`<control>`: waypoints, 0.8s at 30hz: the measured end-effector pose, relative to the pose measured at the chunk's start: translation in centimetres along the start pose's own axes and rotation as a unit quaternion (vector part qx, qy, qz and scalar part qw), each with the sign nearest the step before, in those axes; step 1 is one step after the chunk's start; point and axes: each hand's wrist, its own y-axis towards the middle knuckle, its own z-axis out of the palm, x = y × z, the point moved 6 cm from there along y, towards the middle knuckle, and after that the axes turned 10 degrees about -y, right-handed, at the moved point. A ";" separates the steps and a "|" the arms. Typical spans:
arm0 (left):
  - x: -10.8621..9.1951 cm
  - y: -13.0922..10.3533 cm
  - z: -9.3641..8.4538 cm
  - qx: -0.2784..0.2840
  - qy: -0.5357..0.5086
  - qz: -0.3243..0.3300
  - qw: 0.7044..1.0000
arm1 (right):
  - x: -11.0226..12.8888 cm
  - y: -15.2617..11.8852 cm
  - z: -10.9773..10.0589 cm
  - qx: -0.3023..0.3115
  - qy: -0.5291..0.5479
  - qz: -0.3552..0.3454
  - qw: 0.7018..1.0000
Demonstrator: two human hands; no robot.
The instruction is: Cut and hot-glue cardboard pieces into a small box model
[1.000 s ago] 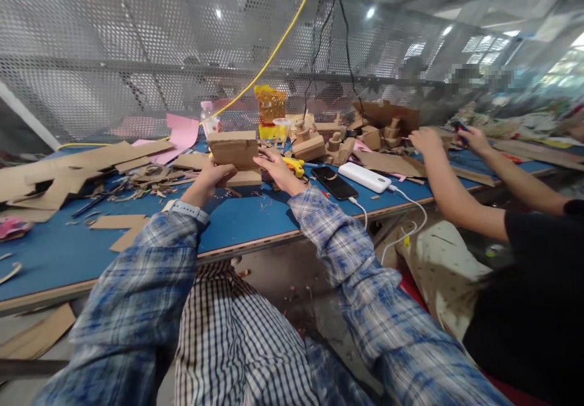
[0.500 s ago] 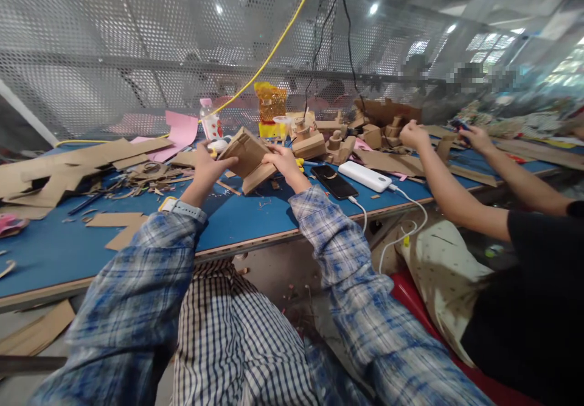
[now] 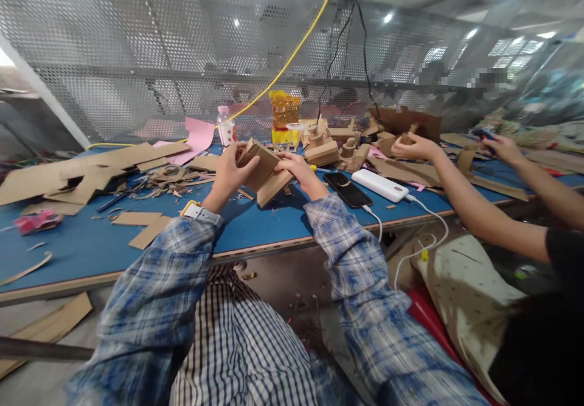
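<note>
A folded cardboard piece [image 3: 261, 171] with two thick layered parts meeting at an angle is held up just over the blue table [image 3: 255, 231]. My left hand [image 3: 232, 173] grips its left part, the thumb lying across the near face and the fingers behind. On the other side, my right hand [image 3: 301, 171] holds the upper right part with its fingers on top. A black phone [image 3: 348, 189] with a cable lies to the right of my right hand. Cardboard scraps [image 3: 166, 178] lie left of my left hand.
Flat cardboard sheets [image 3: 86, 165] cover the left side. A bottle [image 3: 225, 127], a yellow packet [image 3: 285, 117] and cardboard parts [image 3: 322, 150] stand behind. A white power bank [image 3: 379, 185] lies to the right, near another person's hand [image 3: 415, 146] holding a small cardboard piece.
The view has shifted, so the scene sits further right and slightly lower. Both my hands still hold the cardboard piece, now slightly more tilted. The other person's hands remain raised over the table.
</note>
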 end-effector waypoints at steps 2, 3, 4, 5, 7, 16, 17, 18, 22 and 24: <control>0.0 0.0 0.0 0.000 -0.006 -0.009 1.000 | -0.1 -0.1 0.2 0.012 0.030 0.023 0.999; 0.1 0.0 0.0 0.002 -0.013 -0.015 1.000 | -0.1 -0.1 0.2 0.014 0.034 0.028 0.999; 0.2 0.1 0.0 0.004 -0.022 -0.021 1.000 | 0.0 -0.2 0.2 0.014 0.034 0.030 0.999; 0.3 0.1 0.0 0.008 -0.033 -0.027 0.999 | 0.0 -0.2 0.2 0.014 0.034 0.031 0.999; 0.5 0.2 -0.1 0.015 -0.062 -0.039 0.997 | 0.0 -0.1 0.2 0.012 0.037 0.034 0.999; 2.2 1.0 -0.6 0.013 -0.137 -0.096 0.986 | -0.7 0.4 0.6 0.021 0.041 0.036 0.998; 2.4 1.1 -0.6 0.012 -0.142 -0.106 0.984 | -0.8 0.5 0.5 0.020 0.041 0.029 0.999; 2.6 1.1 -0.7 0.009 -0.145 -0.116 0.983 | -0.8 0.7 0.4 0.016 0.041 0.024 0.999; 3.8 1.1 -1.5 -0.041 -0.134 -0.167 0.976 | -1.9 1.6 -2.1 -0.089 -0.019 0.032 0.995; 4.7 1.0 -2.0 -0.074 -0.133 -0.209 0.966 | -2.4 1.4 -4.2 -0.191 -0.134 0.051 0.971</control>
